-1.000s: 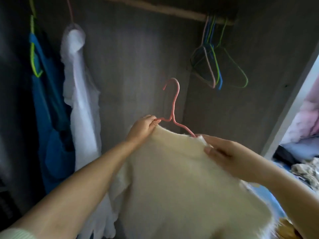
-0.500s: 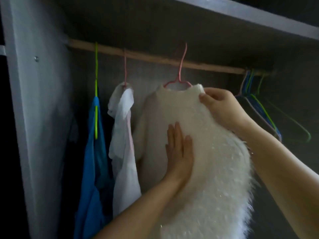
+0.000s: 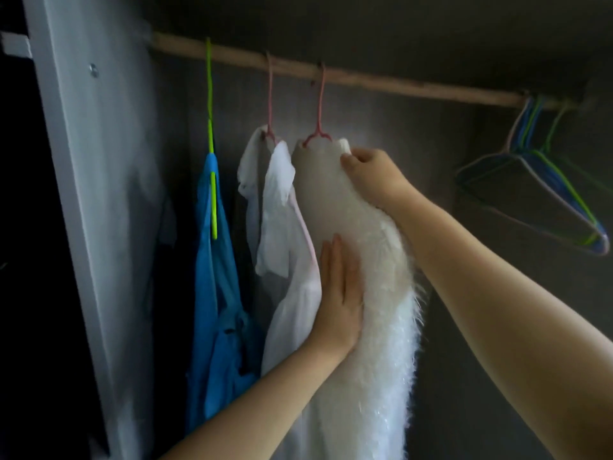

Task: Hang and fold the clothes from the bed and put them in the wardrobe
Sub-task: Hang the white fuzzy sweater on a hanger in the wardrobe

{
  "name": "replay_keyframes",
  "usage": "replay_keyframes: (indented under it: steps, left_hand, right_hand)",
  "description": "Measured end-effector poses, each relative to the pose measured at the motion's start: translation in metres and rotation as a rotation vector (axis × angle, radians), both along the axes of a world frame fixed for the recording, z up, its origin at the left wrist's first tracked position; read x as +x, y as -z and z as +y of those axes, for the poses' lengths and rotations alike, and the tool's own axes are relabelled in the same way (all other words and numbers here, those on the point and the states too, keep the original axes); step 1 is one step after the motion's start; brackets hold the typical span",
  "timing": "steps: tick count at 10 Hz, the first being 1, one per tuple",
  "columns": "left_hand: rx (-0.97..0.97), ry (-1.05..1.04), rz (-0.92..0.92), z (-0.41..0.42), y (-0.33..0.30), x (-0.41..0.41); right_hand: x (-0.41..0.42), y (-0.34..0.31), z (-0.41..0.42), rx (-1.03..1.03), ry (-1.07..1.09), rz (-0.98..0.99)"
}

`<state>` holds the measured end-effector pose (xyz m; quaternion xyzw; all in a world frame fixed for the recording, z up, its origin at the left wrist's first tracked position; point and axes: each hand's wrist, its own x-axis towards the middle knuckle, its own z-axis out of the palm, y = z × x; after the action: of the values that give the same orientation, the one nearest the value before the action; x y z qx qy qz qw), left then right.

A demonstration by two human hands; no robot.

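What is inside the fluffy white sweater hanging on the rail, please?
A pink hanger: its hook and neck rise out of the fluffy white sweater. Its arms are covered, so they cannot be seen.

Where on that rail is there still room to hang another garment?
The rod is bare between the fluffy sweater and the empty hangers. Left is crowded: blue top, white shirt and sweater hang close.

I'm looking into a dim wardrobe with a grey back wall (image 3: 381, 134) filling the middle of the frame. A pale side panel (image 3: 86, 194) runs down the left, catching the light, with a screw (image 3: 94, 70) near its top and darkness beyond its left edge. A wooden rail (image 3: 381, 80) slants across the top under a dark shelf (image 3: 365, 24).
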<state>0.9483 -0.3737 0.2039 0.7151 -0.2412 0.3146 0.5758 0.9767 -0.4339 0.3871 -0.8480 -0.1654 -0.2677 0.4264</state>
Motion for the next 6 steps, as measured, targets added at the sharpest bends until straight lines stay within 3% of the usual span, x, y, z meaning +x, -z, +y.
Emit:
replay_keyframes:
  steps: [1,3,4,5,6]
  left_hand:
    - [-0.009,0.056,0.205,-0.012,-0.004,-0.013]
    - [-0.003,0.113,0.193,-0.050,0.015,-0.024]
    - [0.133,-0.044,0.107,-0.075,0.035,-0.033]
    - [0.210,-0.016,0.034,-0.103,0.059,-0.053]
    - [0.195,0.253,0.142,-0.134,0.084,-0.089]
  right_hand:
    - [-0.009,0.008,-0.014,-0.152,0.040,0.029]
    - [-0.028,0.076,-0.067,-0.307,0.234,0.009]
    - [-0.048,0.126,-0.103,-0.267,0.216,0.089]
    - [-0.088,0.174,-0.145,-0.267,0.192,0.163]
    - [-0.143,0.214,-0.191,-0.194,0.243,0.270]
